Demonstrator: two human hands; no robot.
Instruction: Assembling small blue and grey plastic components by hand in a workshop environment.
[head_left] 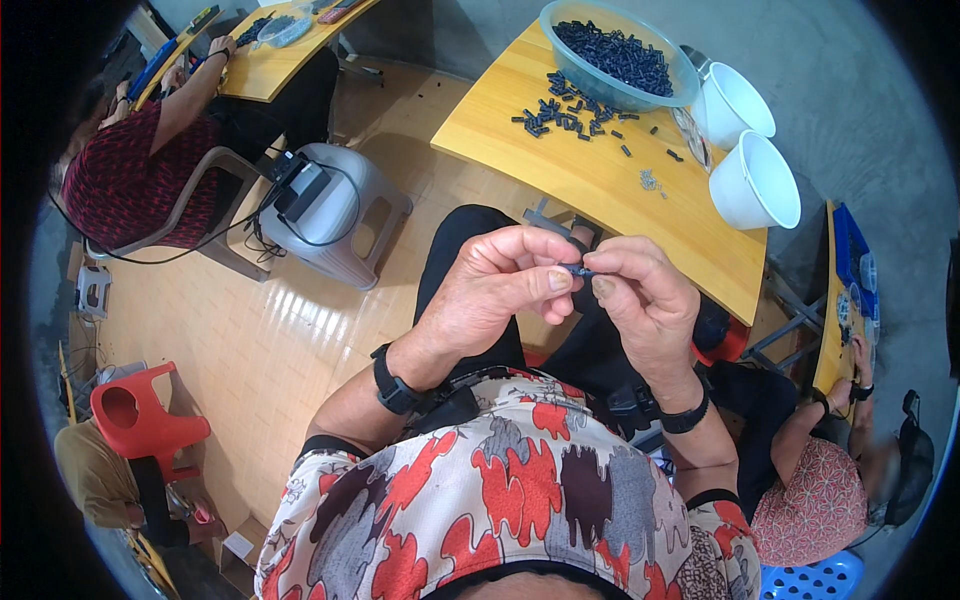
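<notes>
Above the person's lap, just off the near edge of a yellow wooden table point(480, 125), both bare hands meet over one small dark piece point(574, 270). The left hand point(505, 285) grasps it between thumb and forefinger, its other fingers curled loosely. The right hand point(650, 300) pinches at the piece's right end with thumb and forefinger; whether a smaller part sits between those tips, I cannot tell. Each wrist wears a black band, the left one point(397, 385) and the right one point(685, 417).

On the far part of the table stands a wide translucent bowl point(640, 102) heaped with dark pieces like the held one, and loose dark pieces point(540, 118) spill across the wood on its near side. A little heap of tiny pale parts point(650, 181) lies nearer, to the right. Two white buckets stand along the right edge, the far bucket point(712, 112) beside the near bucket point(733, 195).

Well to the left, a grey stool point(335, 225) carries a black box point(303, 190), near a seated co-worker point(140, 185) in a patterned top. A red stool point(150, 425) stands nearer on the left.
</notes>
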